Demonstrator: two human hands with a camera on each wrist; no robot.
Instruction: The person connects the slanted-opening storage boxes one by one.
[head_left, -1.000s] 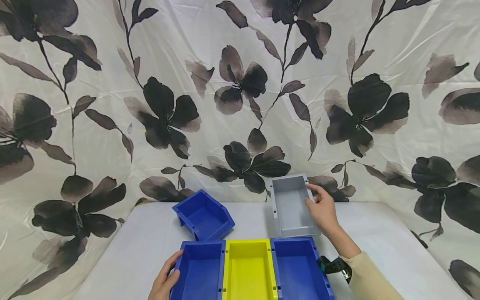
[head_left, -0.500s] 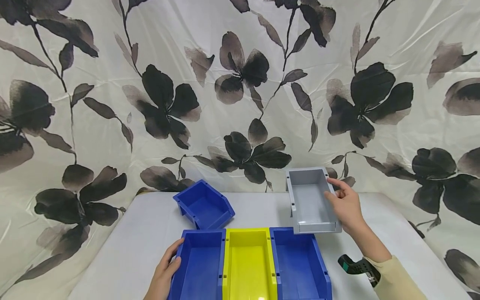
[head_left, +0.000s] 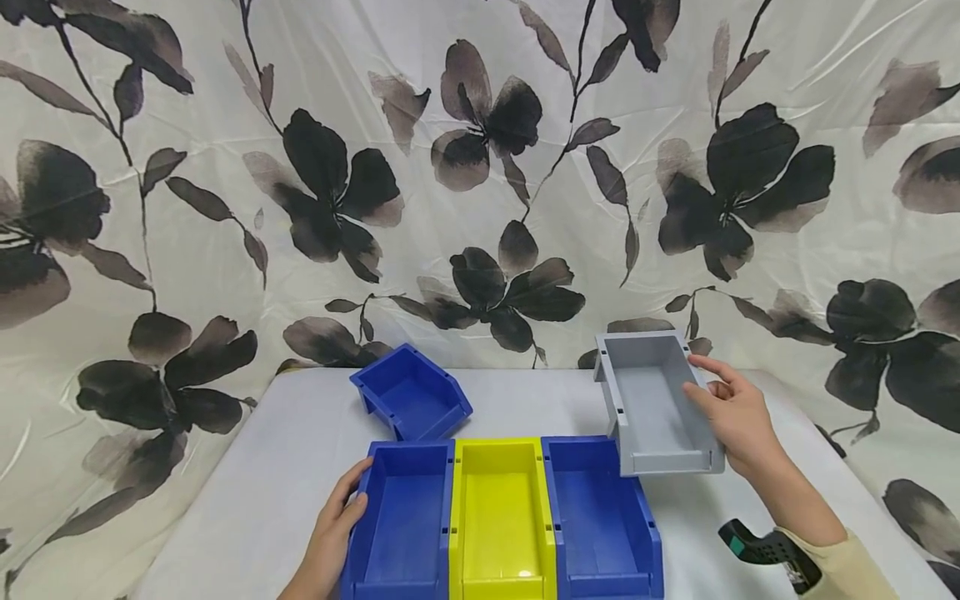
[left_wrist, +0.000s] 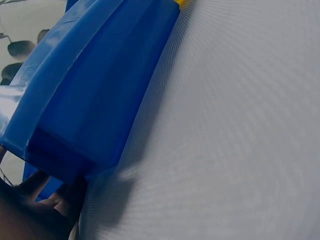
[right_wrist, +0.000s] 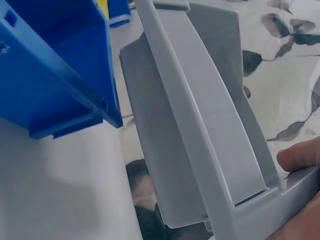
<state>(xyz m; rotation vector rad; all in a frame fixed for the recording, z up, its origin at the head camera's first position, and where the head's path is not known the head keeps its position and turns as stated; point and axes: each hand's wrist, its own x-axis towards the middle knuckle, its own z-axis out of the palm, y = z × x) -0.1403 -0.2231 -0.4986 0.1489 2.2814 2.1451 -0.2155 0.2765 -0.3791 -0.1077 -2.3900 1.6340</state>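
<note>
A grey storage bin (head_left: pixel 654 400) is in my right hand (head_left: pixel 738 417), raised above the table with its inside facing me. My thumb lies over the bin's right rim and the fingers are along its right wall. In the front stands a row of three joined bins: a left blue bin (head_left: pixel 408 517), a yellow bin (head_left: pixel 502 517) and a right blue bin (head_left: pixel 600 517). The grey bin's lower left corner overlaps the right blue bin's back corner in the head view. My left hand (head_left: pixel 330 529) grips the left blue bin's outer wall near its back corner.
A separate blue bin (head_left: pixel 412 392) sits askew behind the row, on the white tabletop (head_left: pixel 247 492). A floral cloth (head_left: pixel 480 192) hangs at the table's back edge. A black band (head_left: pixel 765 550) is around my right wrist.
My right hand has carried the grey bin to the right and nearer to me, from behind the row to beyond its back right corner. My left hand keeps its place on the left blue bin.
</note>
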